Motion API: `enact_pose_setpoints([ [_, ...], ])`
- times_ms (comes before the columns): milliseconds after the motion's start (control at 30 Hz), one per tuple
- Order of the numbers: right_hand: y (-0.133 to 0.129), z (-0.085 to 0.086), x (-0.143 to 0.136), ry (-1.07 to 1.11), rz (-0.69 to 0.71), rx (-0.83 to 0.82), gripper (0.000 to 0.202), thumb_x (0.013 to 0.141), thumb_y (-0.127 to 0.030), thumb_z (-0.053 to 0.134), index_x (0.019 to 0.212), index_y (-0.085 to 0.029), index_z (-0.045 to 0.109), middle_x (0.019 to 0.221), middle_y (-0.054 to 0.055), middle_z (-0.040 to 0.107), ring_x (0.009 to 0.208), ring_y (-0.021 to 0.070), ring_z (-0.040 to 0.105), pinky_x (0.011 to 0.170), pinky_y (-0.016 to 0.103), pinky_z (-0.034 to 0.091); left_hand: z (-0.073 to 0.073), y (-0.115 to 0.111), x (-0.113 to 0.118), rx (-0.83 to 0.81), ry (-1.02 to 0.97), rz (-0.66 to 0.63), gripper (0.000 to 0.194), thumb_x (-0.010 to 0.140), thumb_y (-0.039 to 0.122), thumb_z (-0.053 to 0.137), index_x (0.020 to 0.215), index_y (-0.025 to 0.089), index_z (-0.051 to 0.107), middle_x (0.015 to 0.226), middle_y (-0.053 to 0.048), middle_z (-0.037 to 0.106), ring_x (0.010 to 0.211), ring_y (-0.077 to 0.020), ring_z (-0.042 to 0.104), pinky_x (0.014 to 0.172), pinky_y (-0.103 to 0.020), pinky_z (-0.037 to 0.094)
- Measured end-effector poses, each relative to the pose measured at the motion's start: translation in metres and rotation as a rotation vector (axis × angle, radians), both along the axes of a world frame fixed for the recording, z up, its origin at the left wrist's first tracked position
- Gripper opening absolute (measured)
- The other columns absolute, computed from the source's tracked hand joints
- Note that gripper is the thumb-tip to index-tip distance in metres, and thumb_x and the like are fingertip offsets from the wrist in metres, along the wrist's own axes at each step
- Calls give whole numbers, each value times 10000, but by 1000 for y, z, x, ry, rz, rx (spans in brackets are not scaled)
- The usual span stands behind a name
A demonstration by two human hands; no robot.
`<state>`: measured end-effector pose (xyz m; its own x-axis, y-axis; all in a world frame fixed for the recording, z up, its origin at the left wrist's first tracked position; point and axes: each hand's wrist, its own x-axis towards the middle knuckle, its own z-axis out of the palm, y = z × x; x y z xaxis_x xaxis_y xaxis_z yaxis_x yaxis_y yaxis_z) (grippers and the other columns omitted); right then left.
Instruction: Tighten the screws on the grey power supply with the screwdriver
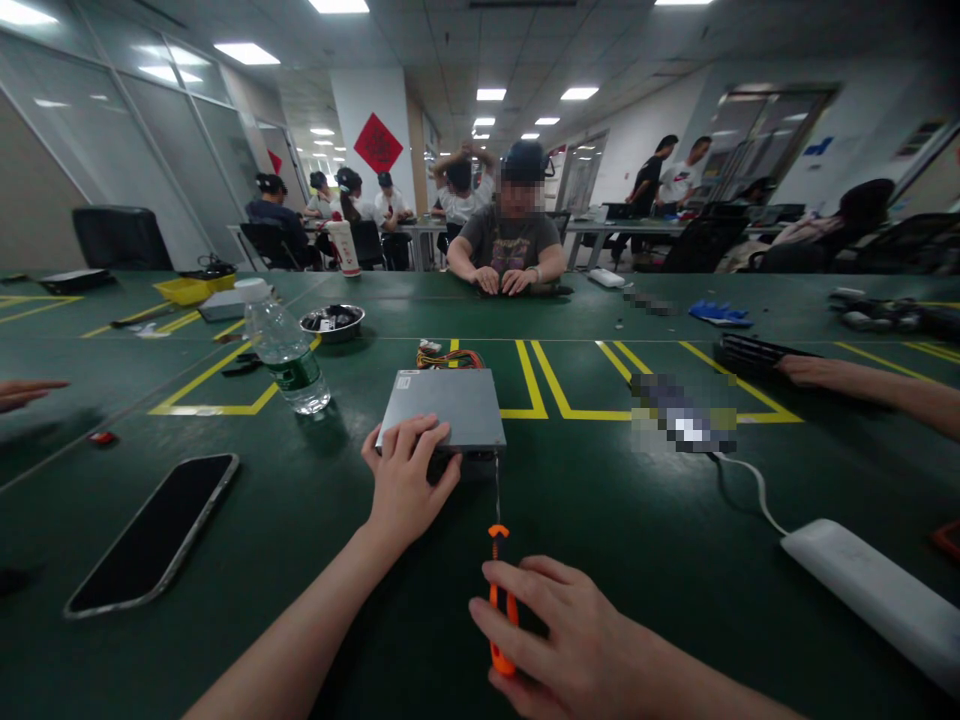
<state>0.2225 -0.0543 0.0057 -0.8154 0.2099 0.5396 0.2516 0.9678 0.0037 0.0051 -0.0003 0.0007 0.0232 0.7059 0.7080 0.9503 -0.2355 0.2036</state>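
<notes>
Across the middle of a dark green table [352, 640] marked with yellow lines [551, 385], a flat grey metal box [450, 402] lies just in front of the camera wearer, a bundle of coloured wires [461, 357] at its far edge. The wearer's left hand [409, 470] rests over the box's near left corner, partly open, its bent fingers spread on the top and the thumb reaching along the near edge. The right hand [559, 620], nearer the viewer, is loosely curled, with its fingers about the orange handle of a screwdriver [498, 545]. The thin shaft points away, toward the box's near right corner; whether the tip sits in a screw cannot be told. To the left of the box stands a clear plastic bottle [289, 355] with a green label, a metal bowl [358, 328] of small dark parts just behind it, and a dark-screened phone [157, 535] lies closer in. To the right, a white cable [757, 485] runs to a long white block [870, 580]. Another person's hand [814, 372] touches a dark ridged object [754, 355] at the right. Opposite, a co-worker [510, 245] in a dark cap sits with both hands on the table.
</notes>
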Motion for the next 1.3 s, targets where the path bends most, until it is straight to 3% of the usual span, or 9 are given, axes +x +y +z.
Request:
enact_pose_setpoints([
  [200, 0, -1, 0, 128, 0, 12, 267, 905, -369, 507, 925, -107, 553, 1000, 164, 644, 737, 176, 643, 670, 293, 510, 1, -1, 1, -10, 7, 5, 284, 786, 326, 567, 1063, 267, 553, 1152, -58, 585, 1100, -252, 484, 972, -484, 232],
  [400, 0, 3, -3, -23, -21, -33, 339, 903, -401, 478, 1106, -136, 535, 1047, 148, 625, 768, 194, 646, 687, 329, 516, 1, 0, 1, 6, -5, 2, 281, 775, 315, 576, 1053, 270, 563, 1137, -58, 597, 1078, -255, 499, 969, -485, 237],
  [600, 1, 1, -2, 115, 6, 19, 306, 937, -391, 445, 938, -109, 562, 996, 161, 651, 727, 168, 643, 675, 300, 518, 0, 0, 1, 15, -3, -3, 280, 780, 322, 573, 1055, 276, 555, 1138, -59, 594, 1083, -254, 495, 965, -478, 241],
  [800, 1, 3, -3, -10, -29, -23, 357, 954, -428, 391, 1083, -138, 553, 1027, 137, 639, 771, 186, 646, 686, 320, 517, -1, 0, 1, 4, -3, 1, 278, 785, 327, 567, 1058, 276, 553, 1145, -57, 586, 1093, -254, 484, 971, -483, 234],
  [1033, 3, 1, -2, 190, -8, 26, 307, 936, -392, 460, 929, -91, 523, 903, 154, 649, 708, 168, 633, 566, 271, 480, -1, 0, 0, 2, 11, 2, 281, 789, 329, 563, 1063, 266, 550, 1153, -56, 583, 1091, -249, 486, 964, -474, 242],
  [1167, 2, 5, 0, 72, -7, -20, 233, 938, -336, 464, 1022, -132, 542, 1039, 149, 633, 729, 166, 635, 647, 293, 502, -1, 0, 0, 4, 10, 1, 282, 790, 333, 563, 1063, 264, 548, 1153, -57, 583, 1091, -248, 487, 961, -469, 244],
  [1300, 1, 8, -1, -6, -3, -43, 283, 949, -358, 412, 1064, -145, 558, 1064, 156, 629, 791, 199, 643, 695, 330, 516, -2, 1, 0, 12, 5, 0, 285, 783, 331, 571, 1060, 265, 550, 1153, -53, 587, 1089, -249, 491, 963, -469, 242],
])
